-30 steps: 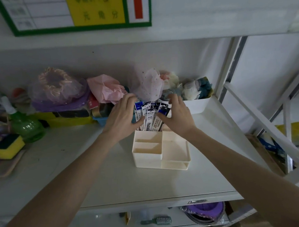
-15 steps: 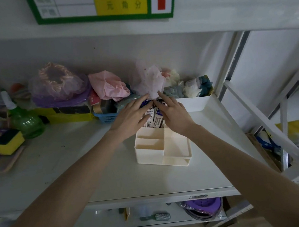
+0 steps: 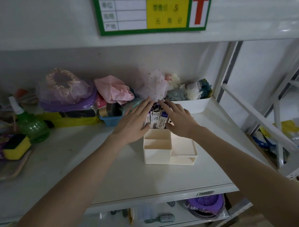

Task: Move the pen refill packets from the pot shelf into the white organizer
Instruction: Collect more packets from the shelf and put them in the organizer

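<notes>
The white organizer [image 3: 168,148] stands on the white shelf, right of centre. Several pen refill packets [image 3: 156,119], white with blue and purple print, stand upright in its rear compartment. My left hand [image 3: 134,122] lies flat against the left side of the bundle, fingers stretched out and pointing up-right. My right hand [image 3: 179,120] lies flat against the right side, fingers stretched toward the packet tops. The fingertips of both hands nearly meet above the packets. Neither hand closes around them. The organizer's front compartments hold nothing.
Behind the organizer a white bin [image 3: 192,105] holds plush and mesh items. A small blue basket [image 3: 111,120], pink and purple bags [image 3: 114,90], a green spray bottle [image 3: 30,124] and a yellow sponge [image 3: 15,146] line the back left. A lower shelf holds a hairbrush [image 3: 162,219].
Both hands went from gripping the packet bundle to lying flat with fingers stretched along its sides. The packets sit lower in the rear compartment. The camera has tilted upward.
</notes>
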